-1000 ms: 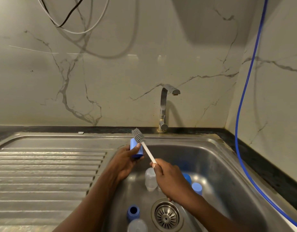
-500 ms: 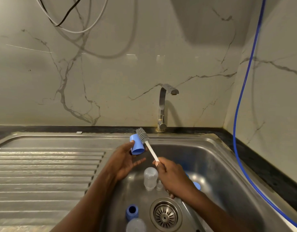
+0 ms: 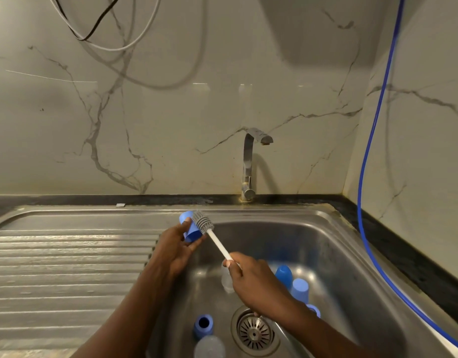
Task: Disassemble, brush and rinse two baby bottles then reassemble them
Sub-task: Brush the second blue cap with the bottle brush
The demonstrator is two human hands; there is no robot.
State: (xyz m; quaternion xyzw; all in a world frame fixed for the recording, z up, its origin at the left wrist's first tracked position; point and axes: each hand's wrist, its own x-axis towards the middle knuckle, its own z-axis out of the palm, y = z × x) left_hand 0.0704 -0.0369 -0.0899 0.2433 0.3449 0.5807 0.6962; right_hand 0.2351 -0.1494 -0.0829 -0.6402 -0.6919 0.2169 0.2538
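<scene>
Left hand [image 3: 175, 250]: fingers curled around one blue cap [image 3: 190, 229]. Right hand [image 3: 256, 282]: fingers gripping one bottle brush [image 3: 217, 242], its bristles touching the cap above the left thumb. Below the fingers, the sink [image 3: 274, 215] holds two clear bottles [image 3: 209, 346] and four blue parts [image 3: 299, 290].

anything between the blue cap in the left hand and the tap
Only the brush, its head against the blue cap on the tap-facing side. Past it, nothing visible stands between the left hand and the tap.
</scene>
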